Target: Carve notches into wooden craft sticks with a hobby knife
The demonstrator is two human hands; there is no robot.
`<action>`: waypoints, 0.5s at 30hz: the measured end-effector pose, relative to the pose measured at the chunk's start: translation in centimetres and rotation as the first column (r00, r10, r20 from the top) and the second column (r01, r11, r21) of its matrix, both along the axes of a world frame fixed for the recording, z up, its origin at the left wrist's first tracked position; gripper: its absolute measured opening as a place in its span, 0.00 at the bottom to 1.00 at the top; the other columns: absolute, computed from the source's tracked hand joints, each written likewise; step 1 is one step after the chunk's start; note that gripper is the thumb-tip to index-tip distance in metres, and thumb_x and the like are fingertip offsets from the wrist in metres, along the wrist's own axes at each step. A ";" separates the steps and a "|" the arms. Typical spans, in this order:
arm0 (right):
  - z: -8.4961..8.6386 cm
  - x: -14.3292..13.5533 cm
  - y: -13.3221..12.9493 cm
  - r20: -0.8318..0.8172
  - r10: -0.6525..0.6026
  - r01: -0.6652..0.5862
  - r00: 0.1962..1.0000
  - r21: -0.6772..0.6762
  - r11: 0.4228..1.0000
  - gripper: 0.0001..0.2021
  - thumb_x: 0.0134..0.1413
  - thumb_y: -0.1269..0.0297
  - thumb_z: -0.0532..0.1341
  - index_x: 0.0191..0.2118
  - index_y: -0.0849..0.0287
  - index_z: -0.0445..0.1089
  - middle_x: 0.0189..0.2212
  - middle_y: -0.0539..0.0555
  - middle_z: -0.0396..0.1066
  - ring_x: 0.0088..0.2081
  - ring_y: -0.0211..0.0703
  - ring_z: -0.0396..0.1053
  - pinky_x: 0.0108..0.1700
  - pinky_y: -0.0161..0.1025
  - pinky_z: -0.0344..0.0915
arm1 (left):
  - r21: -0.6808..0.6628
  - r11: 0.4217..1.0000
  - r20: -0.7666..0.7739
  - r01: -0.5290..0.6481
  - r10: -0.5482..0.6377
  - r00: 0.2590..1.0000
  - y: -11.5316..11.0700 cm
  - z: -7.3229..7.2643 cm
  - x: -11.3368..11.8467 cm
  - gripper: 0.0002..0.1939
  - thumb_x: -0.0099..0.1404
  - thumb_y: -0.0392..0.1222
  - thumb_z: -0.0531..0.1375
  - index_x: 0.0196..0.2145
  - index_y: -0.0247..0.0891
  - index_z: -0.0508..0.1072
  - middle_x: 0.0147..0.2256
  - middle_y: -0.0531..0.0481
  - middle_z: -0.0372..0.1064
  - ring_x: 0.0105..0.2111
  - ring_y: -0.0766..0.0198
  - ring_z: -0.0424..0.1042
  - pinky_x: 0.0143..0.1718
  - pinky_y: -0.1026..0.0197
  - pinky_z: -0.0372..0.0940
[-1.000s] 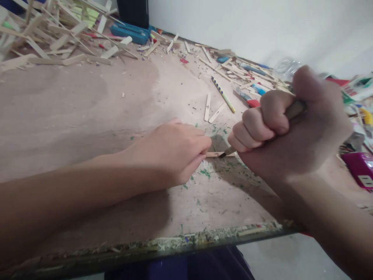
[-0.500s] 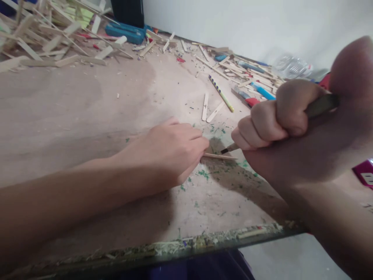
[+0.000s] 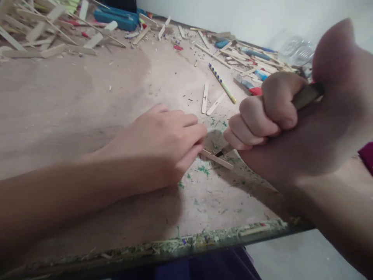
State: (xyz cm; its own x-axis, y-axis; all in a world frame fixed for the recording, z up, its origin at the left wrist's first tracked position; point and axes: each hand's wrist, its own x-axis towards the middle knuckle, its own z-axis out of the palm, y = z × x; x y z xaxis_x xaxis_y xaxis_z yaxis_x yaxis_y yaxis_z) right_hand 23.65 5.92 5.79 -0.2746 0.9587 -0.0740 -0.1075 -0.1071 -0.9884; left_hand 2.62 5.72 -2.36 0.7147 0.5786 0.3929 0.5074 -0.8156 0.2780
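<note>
My left hand (image 3: 171, 142) is closed around one end of a wooden craft stick (image 3: 220, 160), which slants out from the fingertips just above the table. In a fist, my right hand (image 3: 262, 111) grips a craft knife (image 3: 308, 96) with a grey-brown handle, its tip pointing down and left. The dark tip meets the upper edge of the stick, close to the left fingers. Most of the knife's handle is hidden by the fist. Beyond the hands lie two loose craft sticks (image 3: 204, 99) and a yellow pencil with dark dots (image 3: 222, 83).
A heap of wooden sticks (image 3: 37, 31) fills the far left beside a blue case (image 3: 116, 18). More sticks and tools (image 3: 241, 58) lie along the wall, near a clear plastic bottle (image 3: 298, 50). Green shavings (image 3: 203, 170) dot the table; debris lines its front edge (image 3: 186, 245).
The stick has turned so its broad side shows and its free end tilts lower. My right hand has moved left and the knife tip now touches the stick. The view has shifted slightly.
</note>
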 end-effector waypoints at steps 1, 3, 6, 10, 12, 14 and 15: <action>0.0 0.0 0.0 0.002 -0.009 0.009 1.000 0.007 1.000 0.46 0.90 0.51 0.29 0.12 0.56 0.46 0.13 0.48 0.34 0.15 0.37 0.40 0.19 0.38 0.48 | -0.002 1.000 0.003 0.012 -0.012 1.000 0.0 -0.1 0.0 0.16 0.88 0.42 0.54 0.42 0.43 0.78 0.38 0.50 0.78 0.39 0.54 0.75 0.46 0.46 0.60; 0.2 -0.1 -0.1 0.018 -0.021 0.021 1.000 0.003 1.000 0.46 0.91 0.49 0.46 0.12 0.56 0.44 0.12 0.47 0.33 0.14 0.35 0.39 0.18 0.38 0.47 | 0.009 0.999 -0.003 0.039 -0.039 0.999 0.0 -0.2 0.1 0.16 0.88 0.42 0.55 0.44 0.44 0.81 0.40 0.49 0.80 0.41 0.53 0.77 0.47 0.46 0.61; 0.4 -0.2 -0.2 0.051 -0.023 0.024 0.998 -0.016 1.000 0.48 0.84 0.51 0.64 0.12 0.59 0.40 0.11 0.46 0.33 0.14 0.33 0.39 0.18 0.36 0.47 | 0.005 0.999 -0.003 0.053 -0.053 0.999 -0.1 -0.1 0.2 0.17 0.88 0.36 0.55 0.44 0.42 0.83 0.46 0.46 0.83 0.44 0.53 0.78 0.48 0.47 0.64; 0.6 -0.2 -0.1 0.049 -0.024 0.024 0.999 0.004 1.000 0.50 0.76 0.52 0.73 0.13 0.60 0.37 0.11 0.45 0.32 0.14 0.31 0.40 0.18 0.35 0.47 | 0.034 0.996 0.027 0.085 -0.086 0.996 -1.1 0.8 0.1 0.17 0.87 0.37 0.57 0.42 0.42 0.84 0.47 0.46 0.83 0.44 0.53 0.75 0.49 0.45 0.65; 0.7 -0.1 0.0 0.079 -0.004 0.004 0.997 0.004 1.000 0.51 0.73 0.52 0.76 0.14 0.61 0.36 0.11 0.45 0.33 0.14 0.30 0.39 0.18 0.34 0.46 | 0.076 0.980 -0.011 0.181 -0.181 0.983 -2.0 1.4 0.0 0.17 0.86 0.35 0.57 0.42 0.42 0.84 0.43 0.47 0.81 0.41 0.52 0.74 0.47 0.44 0.65; 0.8 -0.1 0.1 0.113 0.021 -0.021 0.993 0.002 1.000 0.53 0.72 0.51 0.76 0.13 0.61 0.35 0.10 0.45 0.34 0.13 0.30 0.39 0.17 0.34 0.45 | 0.126 0.952 -0.076 0.278 -0.270 0.960 -2.8 1.9 -0.1 0.20 0.84 0.30 0.54 0.44 0.40 0.85 0.41 0.45 0.80 0.41 0.52 0.75 0.46 0.44 0.67; 0.8 -0.1 0.1 0.130 0.040 -0.039 0.991 -0.006 0.999 0.53 0.72 0.50 0.76 0.12 0.62 0.35 0.10 0.46 0.35 0.13 0.30 0.40 0.17 0.34 0.47 | 0.143 0.945 -0.101 0.293 -0.280 0.955 -3.0 2.1 -0.1 0.21 0.84 0.28 0.53 0.43 0.39 0.85 0.41 0.45 0.80 0.41 0.52 0.76 0.46 0.44 0.68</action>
